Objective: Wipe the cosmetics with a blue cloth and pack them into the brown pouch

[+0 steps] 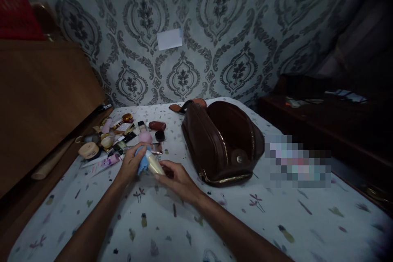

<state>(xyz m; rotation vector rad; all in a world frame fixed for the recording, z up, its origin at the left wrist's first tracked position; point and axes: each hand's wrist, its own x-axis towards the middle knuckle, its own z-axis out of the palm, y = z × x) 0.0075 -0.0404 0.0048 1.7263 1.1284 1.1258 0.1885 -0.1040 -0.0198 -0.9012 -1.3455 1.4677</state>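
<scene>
A pale yellow tube [154,164] is held between my two hands, low over the bedsheet. My left hand [130,163] is closed on a light blue cloth [143,159], which is pressed against the tube's upper end. At the other end, the thumb and fingers of my right hand [176,179] grip the tube. To the right of my hands stands a dark brown bag [196,139], its zip undone and its top gaping. Just beyond my left hand lie a pink rounded item [145,137] and a shiny flat packet [157,148].
Several cosmetics, including a round beige compact [89,150] and a pink-and-white tube [106,163], are scattered at the left beside a wooden headboard [46,102]. A dark red case [157,125] lies farther back. Patterned wallpaper [184,65] covers the wall behind. A blurred-out item [297,161] lies at right.
</scene>
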